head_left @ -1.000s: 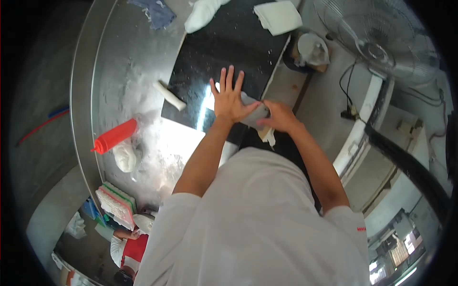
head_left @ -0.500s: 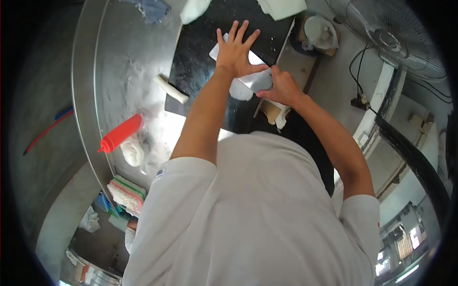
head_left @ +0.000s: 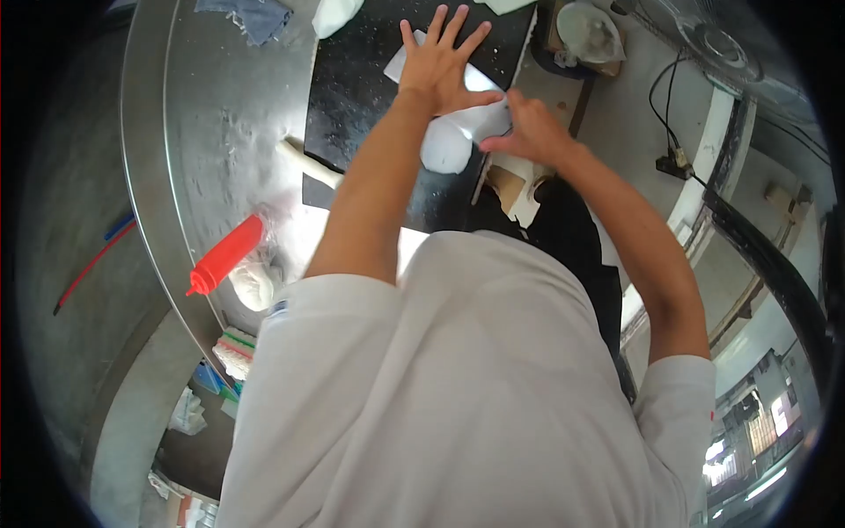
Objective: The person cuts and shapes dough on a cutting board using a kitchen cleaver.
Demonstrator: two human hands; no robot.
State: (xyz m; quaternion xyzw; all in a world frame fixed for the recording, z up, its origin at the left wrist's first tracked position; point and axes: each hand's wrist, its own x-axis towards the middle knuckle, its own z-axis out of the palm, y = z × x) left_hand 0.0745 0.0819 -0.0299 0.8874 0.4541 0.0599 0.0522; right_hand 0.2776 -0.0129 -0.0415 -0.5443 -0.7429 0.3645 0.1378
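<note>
My left hand [head_left: 434,77] lies flat with fingers spread on a wide, shiny metal blade [head_left: 481,121], over the black board [head_left: 352,114]. At the blade's right end, my right hand [head_left: 539,132] grips it between thumb and fingers; any handle is hidden. A thin, round, white piece that looks like dough [head_left: 446,150] shows partly from under the blade's near edge. Left of my forearm, a white dough-like roll [head_left: 304,160] rests across the board's left edge.
On the steel table lie a red squeeze bottle [head_left: 227,255], a plastic bag with white contents [head_left: 253,286] and a blue cloth [head_left: 255,16]. A white cloth [head_left: 334,13] touches the board's far edge. Right stand a plastic-lined bowl [head_left: 585,33] and a fan [head_left: 717,48].
The view has shifted slightly. My right hand has turned a little at the blade's end, and more of the round white piece shows. My left hand stays spread on the blade.
</note>
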